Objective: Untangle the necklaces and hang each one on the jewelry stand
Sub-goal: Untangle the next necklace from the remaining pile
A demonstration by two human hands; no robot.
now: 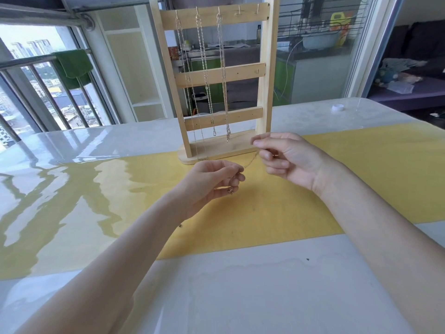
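Note:
A wooden jewelry stand rises at the far middle of the table. Three thin chains hang from hooks on its top bar, the leftmost reaching down to the base. Two hooks at the top right carry nothing. Just in front of the base, a fine gold necklace stretches between both hands. My left hand pinches one end, and a small bunch of chain dangles below its fingers. My right hand pinches the other end between thumb and forefinger.
The table has a glossy white top with a yellow runner across its middle. A small white cap lies at the far right. A balcony railing and glass doors stand behind the table.

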